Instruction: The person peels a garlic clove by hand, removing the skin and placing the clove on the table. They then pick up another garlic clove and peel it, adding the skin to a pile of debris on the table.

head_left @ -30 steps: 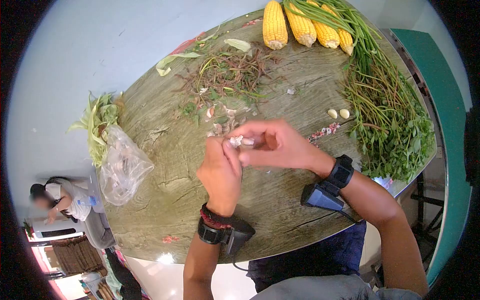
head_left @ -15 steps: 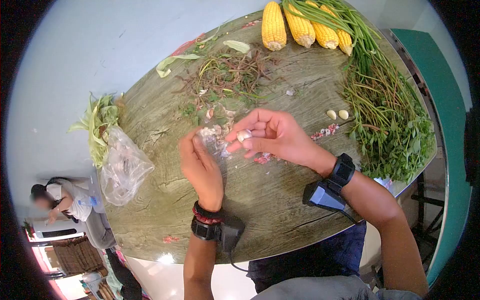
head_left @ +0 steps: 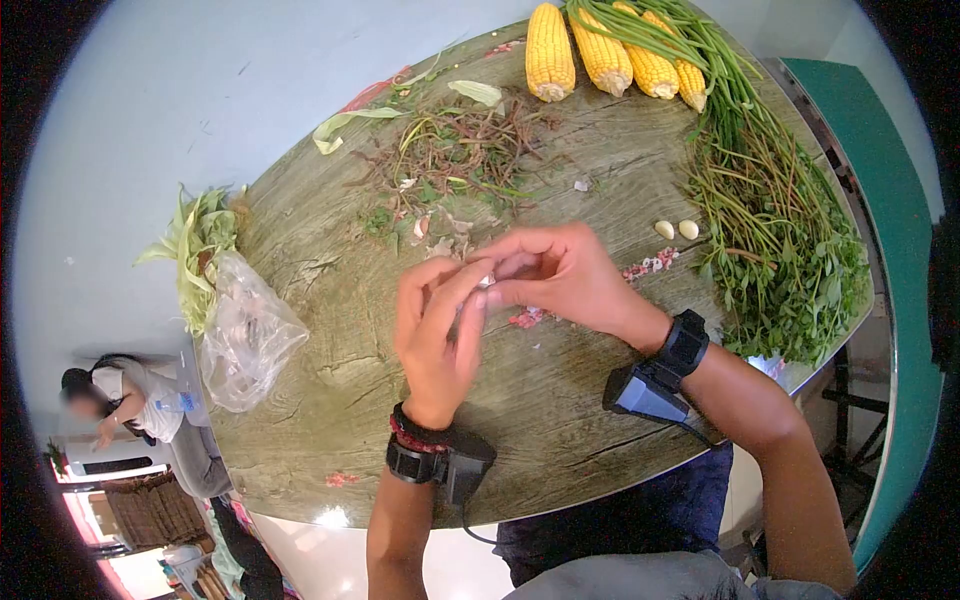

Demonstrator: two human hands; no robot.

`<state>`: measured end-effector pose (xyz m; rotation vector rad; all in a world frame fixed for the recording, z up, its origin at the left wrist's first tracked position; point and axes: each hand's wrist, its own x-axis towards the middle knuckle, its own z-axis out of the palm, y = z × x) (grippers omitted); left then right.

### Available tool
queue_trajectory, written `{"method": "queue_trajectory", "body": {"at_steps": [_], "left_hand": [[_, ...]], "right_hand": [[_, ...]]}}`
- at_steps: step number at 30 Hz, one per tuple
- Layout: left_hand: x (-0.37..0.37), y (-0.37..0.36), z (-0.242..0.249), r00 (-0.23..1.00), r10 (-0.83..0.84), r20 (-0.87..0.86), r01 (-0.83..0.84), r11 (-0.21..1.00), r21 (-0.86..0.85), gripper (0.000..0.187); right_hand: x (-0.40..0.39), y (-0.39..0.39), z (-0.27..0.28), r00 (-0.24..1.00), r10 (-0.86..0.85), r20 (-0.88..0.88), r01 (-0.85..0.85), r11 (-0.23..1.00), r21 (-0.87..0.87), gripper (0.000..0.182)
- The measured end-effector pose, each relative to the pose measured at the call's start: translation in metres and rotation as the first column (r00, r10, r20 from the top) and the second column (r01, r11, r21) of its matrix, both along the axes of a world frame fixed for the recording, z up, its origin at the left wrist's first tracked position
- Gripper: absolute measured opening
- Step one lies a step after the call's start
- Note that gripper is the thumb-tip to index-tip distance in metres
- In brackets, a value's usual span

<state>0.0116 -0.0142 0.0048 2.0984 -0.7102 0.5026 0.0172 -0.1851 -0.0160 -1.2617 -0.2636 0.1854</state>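
L hand (head_left: 437,330) now back up against R hand (head_left: 570,280); 0.5 s ago the two were apart, w/ L over by the skins. R hand clamped on a garlic clove (head_left: 487,281), pinched btwn thumb & fingers. L fingertips are at the same clove, but can't tell if they grip it or just touch. Clove showed more 0.5 s ago, now mostly hid by fingers.

Landmark = stem pile (head_left: 465,150) on the table (head_left: 330,420). Clove & both hands: near side of pile, twd the person. Garlic skins (head_left: 421,228): just by pile's near edge, partly behind fingers. Two peeled cloves (head_left: 664,230): R of pile & a bit nearer, same spot as prev. Greens (head_left: 790,250): well R of pile. Corn cobs (head_left: 550,55): R & farther than pile. Plastic bag (head_left: 250,340): L & nearer than pile. Those three unchanged vs 0.5 s ago.
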Motion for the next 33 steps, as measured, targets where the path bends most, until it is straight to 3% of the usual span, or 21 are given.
{"method": "queue_trajectory", "body": {"at_steps": [3, 9, 12, 15, 18, 24, 30, 33], "left_hand": [[0.003, 0.003, -0.005, 0.999, -0.021, 0.024, 0.02, 0.999, 0.029, 0.024], [-0.002, 0.001, -0.01, 0.938, 0.028, -0.347, -0.058, 0.995, -0.077, 0.016], [-0.004, 0.003, -0.013, 0.916, 0.001, -0.401, -0.041, 0.995, -0.09, 0.013], [-0.002, 0.004, -0.018, 0.95, -0.019, -0.313, -0.006, 0.997, -0.076, 0.01], [-0.006, -0.003, -0.016, 0.963, 0.001, -0.269, -0.047, 0.985, -0.165, 0.008], [-0.006, -0.003, -0.013, 0.911, -0.128, -0.392, -0.041, 0.919, -0.393, 0.013], [-0.005, -0.004, -0.014, 0.899, -0.153, -0.41, -0.044, 0.9, -0.434, 0.015], [-0.004, -0.003, -0.015, 0.882, -0.203, -0.426, -0.034, 0.872, -0.488, 0.012]], "right_hand": [[-0.003, 0.001, 0.007, 0.991, -0.114, 0.063, 0.118, 0.991, -0.058, 0.025], [-0.005, -0.002, 0.006, 0.996, -0.087, 0.008, 0.087, 0.986, -0.143, 0.025], [-0.006, -0.004, 0.007, 0.999, -0.018, 0.032, 0.02, 0.996, -0.084, 0.02], [-0.006, -0.004, 0.006, 0.991, -0.059, 0.123, 0.074, 0.99, -0.12, 0.018], [-0.007, -0.005, 0.014, 0.995, -0.044, 0.088, 0.054, 0.992, -0.111, 0.017], [-0.005, -0.004, 0.007, 0.999, -0.053, 0.01, 0.053, 0.998, 0.022, 0.018], [-0.003, -0.007, 0.015, 0.994, -0.022, -0.106, 0.029, 0.997, 0.069, 0.02], [0.0, -0.003, 0.004, 0.998, -0.06, -0.003, 0.06, 0.99, 0.131, 0.019]]}}
